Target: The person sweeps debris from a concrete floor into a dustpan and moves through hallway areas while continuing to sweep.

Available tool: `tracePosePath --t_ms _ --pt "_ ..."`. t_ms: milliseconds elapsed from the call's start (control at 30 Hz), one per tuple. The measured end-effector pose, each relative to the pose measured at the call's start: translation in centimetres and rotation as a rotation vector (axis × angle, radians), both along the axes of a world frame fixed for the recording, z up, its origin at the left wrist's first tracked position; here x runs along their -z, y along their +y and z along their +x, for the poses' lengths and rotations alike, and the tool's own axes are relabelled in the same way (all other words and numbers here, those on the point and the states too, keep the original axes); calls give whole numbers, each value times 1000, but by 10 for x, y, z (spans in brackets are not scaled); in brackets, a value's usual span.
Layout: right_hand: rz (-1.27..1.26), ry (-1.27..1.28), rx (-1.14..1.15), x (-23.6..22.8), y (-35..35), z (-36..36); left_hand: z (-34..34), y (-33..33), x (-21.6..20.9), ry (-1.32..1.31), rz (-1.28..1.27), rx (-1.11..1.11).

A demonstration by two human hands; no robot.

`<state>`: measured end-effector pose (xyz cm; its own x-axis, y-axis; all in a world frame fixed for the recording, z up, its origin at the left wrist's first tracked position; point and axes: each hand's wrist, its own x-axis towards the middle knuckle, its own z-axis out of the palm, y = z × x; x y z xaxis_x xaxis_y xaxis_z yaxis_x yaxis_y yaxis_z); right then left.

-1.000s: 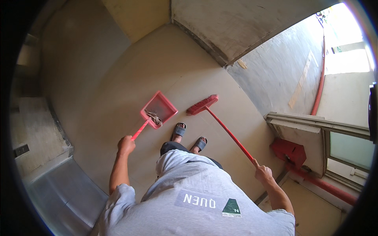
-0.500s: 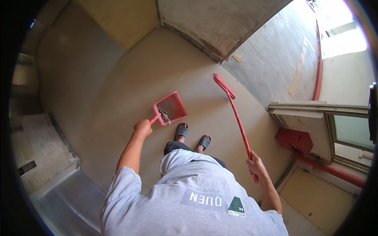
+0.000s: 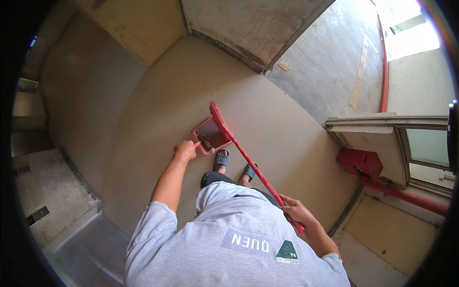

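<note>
My left hand (image 3: 185, 150) is closed round the short handle of a red dustpan (image 3: 194, 133), held just ahead of my feet. Brownish debris (image 3: 205, 142) lies inside the pan, heaped along the side by the handle. In my right hand (image 3: 294, 210) is the upper part of a long red broom (image 3: 256, 170), its handle slanting forward and left. The broom's head lies across the pan's right-hand open side and hides part of it. Whether the bristles touch the floor or the pan, I cannot tell.
My sandalled feet (image 3: 222, 158) stand just behind the dustpan on the beige tiled floor (image 3: 158, 110). A wall corner (image 3: 260, 67) juts in ahead. To the right are a red box (image 3: 359, 164) and a red pipe (image 3: 406, 195) along the wall.
The broom's head has swung left from the open floor to the dustpan's edge, my right hand shifting slightly left and down. The dustpan has moved a little to the right.
</note>
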<state>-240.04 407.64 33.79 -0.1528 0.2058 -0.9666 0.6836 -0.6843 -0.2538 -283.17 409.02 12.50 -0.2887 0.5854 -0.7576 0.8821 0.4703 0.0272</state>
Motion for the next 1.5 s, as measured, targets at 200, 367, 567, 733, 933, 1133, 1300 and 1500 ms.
tracePosePath --t_ms 200,367,567,733,933,1133,1300,1500 --pt "317 68 -72 -21 -26 18 -4 -1 -12 0 -26 -15" --pt "210 -66 146 -40 -15 15 -2 -1 -10 7 -37 -8" --pt "199 -22 144 -3 -18 13 -4 -2 -6 -3 -50 27" --pt "432 262 128 89 -50 60 -2 3 5 2 -51 38" --pt "-63 262 551 -12 -11 35 -14 -7 -6 16 -46 1" --pt "150 11 433 -37 -28 39 -37 -27 -15 43 -9 -21" --pt "152 -96 510 -17 -43 37 -43 -37 -20 66 3 -42" --pt "252 32 370 36 -53 21 -51 -40 -19 62 -36 -70"
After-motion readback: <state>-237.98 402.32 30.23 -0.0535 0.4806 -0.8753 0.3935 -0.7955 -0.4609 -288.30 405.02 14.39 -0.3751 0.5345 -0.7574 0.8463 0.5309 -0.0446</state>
